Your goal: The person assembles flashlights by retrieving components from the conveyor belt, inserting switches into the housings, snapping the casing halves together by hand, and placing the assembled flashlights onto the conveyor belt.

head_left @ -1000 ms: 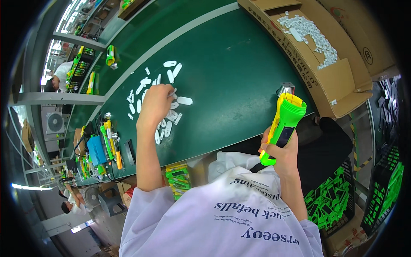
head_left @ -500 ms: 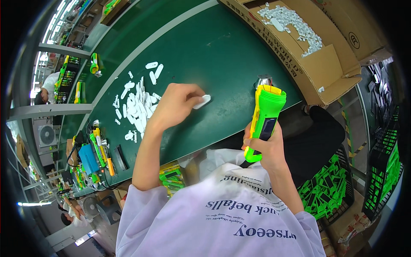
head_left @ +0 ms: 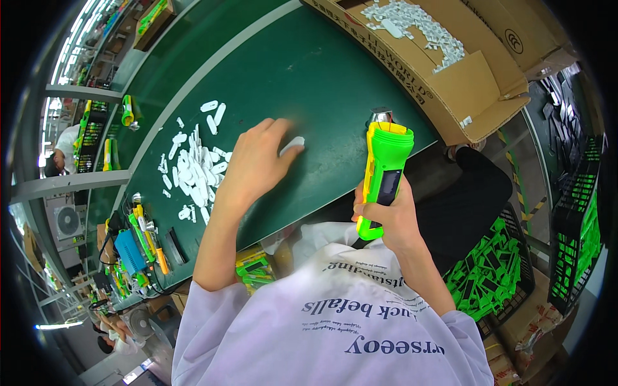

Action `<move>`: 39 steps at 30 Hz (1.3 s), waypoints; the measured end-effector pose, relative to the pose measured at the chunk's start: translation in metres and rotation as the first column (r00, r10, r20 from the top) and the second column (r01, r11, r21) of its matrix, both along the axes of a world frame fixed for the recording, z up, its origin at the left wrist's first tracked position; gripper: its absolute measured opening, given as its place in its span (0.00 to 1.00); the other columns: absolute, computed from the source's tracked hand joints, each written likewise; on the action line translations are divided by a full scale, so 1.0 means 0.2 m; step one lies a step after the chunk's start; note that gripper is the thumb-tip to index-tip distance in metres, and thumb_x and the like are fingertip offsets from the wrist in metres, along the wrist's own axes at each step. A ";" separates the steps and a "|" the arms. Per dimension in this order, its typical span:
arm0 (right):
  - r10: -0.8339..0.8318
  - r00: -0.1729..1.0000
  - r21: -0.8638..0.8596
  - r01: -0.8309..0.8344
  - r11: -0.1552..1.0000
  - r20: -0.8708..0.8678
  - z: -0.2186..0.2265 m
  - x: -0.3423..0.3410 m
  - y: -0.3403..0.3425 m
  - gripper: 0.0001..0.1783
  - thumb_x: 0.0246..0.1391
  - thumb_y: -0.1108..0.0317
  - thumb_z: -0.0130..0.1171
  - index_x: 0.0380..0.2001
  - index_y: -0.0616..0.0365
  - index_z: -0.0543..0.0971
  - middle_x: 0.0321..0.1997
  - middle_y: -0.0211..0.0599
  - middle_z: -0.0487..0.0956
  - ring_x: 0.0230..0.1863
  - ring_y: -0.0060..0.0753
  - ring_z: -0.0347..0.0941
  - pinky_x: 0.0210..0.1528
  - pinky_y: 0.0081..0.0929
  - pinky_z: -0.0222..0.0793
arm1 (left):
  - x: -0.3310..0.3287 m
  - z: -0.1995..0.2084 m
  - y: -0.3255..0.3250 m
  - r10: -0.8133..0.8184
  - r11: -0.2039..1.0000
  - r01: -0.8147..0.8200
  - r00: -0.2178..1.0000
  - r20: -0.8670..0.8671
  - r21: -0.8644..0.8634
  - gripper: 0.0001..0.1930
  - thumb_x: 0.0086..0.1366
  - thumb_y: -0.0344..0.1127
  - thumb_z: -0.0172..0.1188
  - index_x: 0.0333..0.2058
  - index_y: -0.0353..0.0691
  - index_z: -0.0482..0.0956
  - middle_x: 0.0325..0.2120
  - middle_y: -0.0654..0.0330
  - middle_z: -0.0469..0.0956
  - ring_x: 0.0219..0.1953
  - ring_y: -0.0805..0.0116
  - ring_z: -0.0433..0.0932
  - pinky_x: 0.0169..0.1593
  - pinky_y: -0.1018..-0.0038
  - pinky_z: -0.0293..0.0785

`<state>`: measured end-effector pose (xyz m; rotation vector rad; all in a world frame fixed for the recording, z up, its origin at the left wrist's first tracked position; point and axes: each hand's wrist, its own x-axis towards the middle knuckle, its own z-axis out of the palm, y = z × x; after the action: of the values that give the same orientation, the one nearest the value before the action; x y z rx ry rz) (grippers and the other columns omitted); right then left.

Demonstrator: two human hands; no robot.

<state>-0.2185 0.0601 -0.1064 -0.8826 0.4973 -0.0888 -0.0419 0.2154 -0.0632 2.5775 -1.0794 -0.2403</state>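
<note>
My right hand (head_left: 391, 209) is wrapped round a green and yellow flashlight body (head_left: 391, 151), tilted with its threaded open end away from me. A shiny reflector (head_left: 381, 116) sits loose at that end, with thin wires beside it. Over the green table my left hand (head_left: 254, 164) has its thumb and fingers apart, the index finger smeared by motion. A small white plastic piece (head_left: 295, 143) lies by the thumb tip; whether the thumb touches it I cannot tell. Left of that hand is a pile of white elongated plastic pieces (head_left: 196, 170).
A cardboard box (head_left: 463, 77) holding small white parts stands at the far right. Black crates with green parts (head_left: 489, 273) are at the lower right. A blue device (head_left: 131, 252) and an orange-handled tool (head_left: 161, 260) lie at the table's left end.
The left thumb and fingers have parted from their pinch on the white piece. The right hand still holds the flashlight. The whole view has shifted slightly.
</note>
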 end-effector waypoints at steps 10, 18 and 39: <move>0.025 0.999 0.010 -0.025 1.000 0.029 0.01 0.01 -0.01 0.29 0.32 0.86 0.58 0.43 0.59 0.67 0.29 0.37 0.75 0.26 0.30 0.74 0.30 0.32 0.76 | 0.00 0.01 -0.13 -0.211 0.977 0.194 0.940 -0.267 -0.089 0.14 0.47 0.24 0.63 0.35 0.34 0.73 0.29 0.54 0.75 0.28 0.65 0.78 0.37 0.71 0.75; -0.020 0.999 0.047 0.018 0.999 0.050 0.01 0.00 -0.01 0.35 0.35 0.88 0.60 0.51 0.59 0.66 0.33 0.35 0.75 0.31 0.27 0.76 0.32 0.27 0.76 | -0.17 0.07 -0.24 -0.398 0.837 -0.114 0.542 -0.740 -0.535 0.16 0.53 0.22 0.67 0.39 0.34 0.72 0.33 0.61 0.76 0.33 0.77 0.78 0.42 0.77 0.77; -0.052 0.996 -0.002 0.052 0.999 0.069 -0.01 -0.01 -0.04 0.32 0.34 0.86 0.59 0.48 0.59 0.66 0.32 0.36 0.75 0.30 0.26 0.75 0.32 0.25 0.74 | -0.39 -0.01 -0.28 -0.158 0.821 -0.195 0.826 -0.541 -0.537 0.07 0.57 0.22 0.65 0.35 0.29 0.79 0.28 0.57 0.82 0.30 0.75 0.80 0.34 0.80 0.76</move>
<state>-0.2197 0.0516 -0.1088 -0.8680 0.4558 -0.1673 -0.1198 0.1604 -0.0643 1.7884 -0.7407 -0.5442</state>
